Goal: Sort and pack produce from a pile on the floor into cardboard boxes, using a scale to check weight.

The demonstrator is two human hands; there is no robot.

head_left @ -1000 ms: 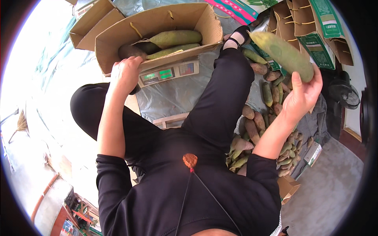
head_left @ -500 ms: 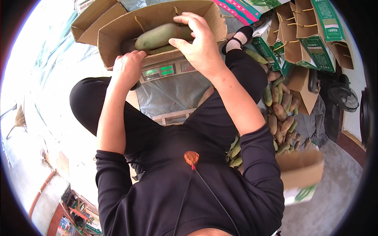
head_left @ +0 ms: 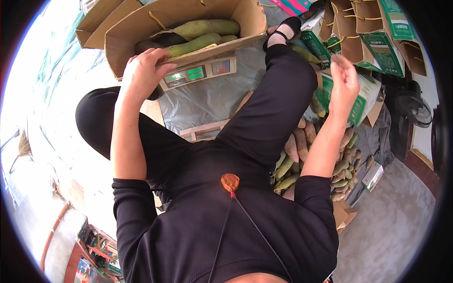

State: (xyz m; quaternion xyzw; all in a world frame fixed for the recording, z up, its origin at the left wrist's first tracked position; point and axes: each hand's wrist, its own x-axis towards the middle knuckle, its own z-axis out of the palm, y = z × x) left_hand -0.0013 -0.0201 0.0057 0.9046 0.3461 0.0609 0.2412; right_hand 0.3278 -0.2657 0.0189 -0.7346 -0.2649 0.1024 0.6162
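A long cardboard box [head_left: 236, 47] lies before me, holding several long green vegetables that look like radishes [head_left: 207, 29]. My left hand [head_left: 144, 73] grips its near rim at the left, fingers hooked over the edge and thumb outside. Under the box, a digital scale [head_left: 221, 67] shows its lit green display. Off to the right, my right hand [head_left: 344, 85] is raised past my knee, slightly blurred. Its fingers are loosely curled, the thumb apart, and I see nothing held. Right behind it is a green and white carton [head_left: 370, 96].
On the right, beside my leg, lies a pile of green and brownish vegetables [head_left: 302, 141]. Open cartons with yellow cord handles [head_left: 347, 52] stand at the far right, with a black fan [head_left: 413, 108] beyond. A wooden slatted piece [head_left: 207, 129] lies between my legs.
My right hand has left the box and swung right, toward the pile. The left hand stays at the near rim. A green and white carton now shows behind my right hand.
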